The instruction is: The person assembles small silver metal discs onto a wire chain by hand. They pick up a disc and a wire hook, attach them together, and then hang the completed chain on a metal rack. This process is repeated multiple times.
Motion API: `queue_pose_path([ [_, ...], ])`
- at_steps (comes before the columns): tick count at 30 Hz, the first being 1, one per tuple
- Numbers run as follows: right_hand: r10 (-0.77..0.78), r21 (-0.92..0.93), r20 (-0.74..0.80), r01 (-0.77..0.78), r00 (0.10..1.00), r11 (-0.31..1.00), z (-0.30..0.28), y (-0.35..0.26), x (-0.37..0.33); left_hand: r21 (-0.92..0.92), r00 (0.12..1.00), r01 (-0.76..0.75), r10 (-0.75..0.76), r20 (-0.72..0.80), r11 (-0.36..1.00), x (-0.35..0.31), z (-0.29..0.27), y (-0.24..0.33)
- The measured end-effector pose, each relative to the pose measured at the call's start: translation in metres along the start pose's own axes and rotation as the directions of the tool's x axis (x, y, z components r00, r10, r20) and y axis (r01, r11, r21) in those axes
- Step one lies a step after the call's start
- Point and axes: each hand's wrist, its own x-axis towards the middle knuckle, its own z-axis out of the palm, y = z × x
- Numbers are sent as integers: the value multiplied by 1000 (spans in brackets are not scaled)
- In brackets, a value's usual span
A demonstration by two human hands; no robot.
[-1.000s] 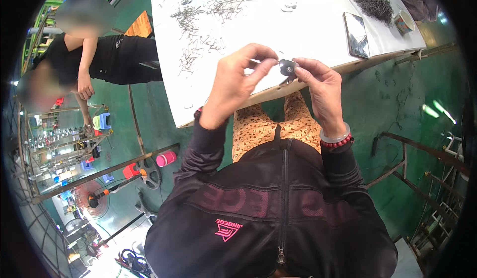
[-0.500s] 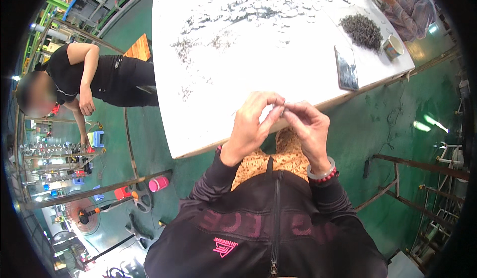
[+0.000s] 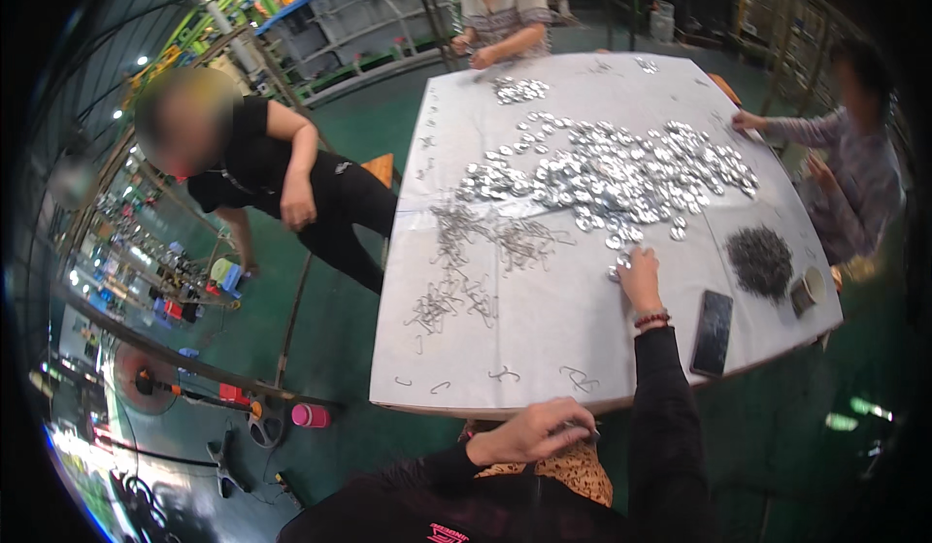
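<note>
While right hand (image 3: pixel 639 273) rests fingers-down on 1 loose metal disc (image 3: pixel 615 272) at pile edge on bench (image 3: pixel 544 339), left hand (image 3: pixel 532 431) clenched near lap: light, stiff, likely slippery; pinch by rim.

— Where does the view look from?

— From the wearer's head, a fisheye lens tipped steeply down and forward. The wearer's own dark sleeves enter from the lower edge, so the camera sits right above them.

— How near is the work?

— The white table (image 3: pixel 544 349) starts just beyond the chest and stretches away toward the top; its straight edges bow outward near the rim. The right hand (image 3: pixel 641 276) reaches out over it, the left hand (image 3: pixel 532 430) stays close below its near edge.

— Any second view?

— Only this one, so nothing overlaps.
</note>
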Motion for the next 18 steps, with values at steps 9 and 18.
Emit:
queue_pose_path([
  [9,294,727,279,-401,914,557,-69,-25,-46,-83,992,-123,119,-44,989,-5,20,-2],
  [18,281,724,205,-338,938,602,-208,-146,-192,54,980,-125,132,-149,991,-1,28,-25],
])
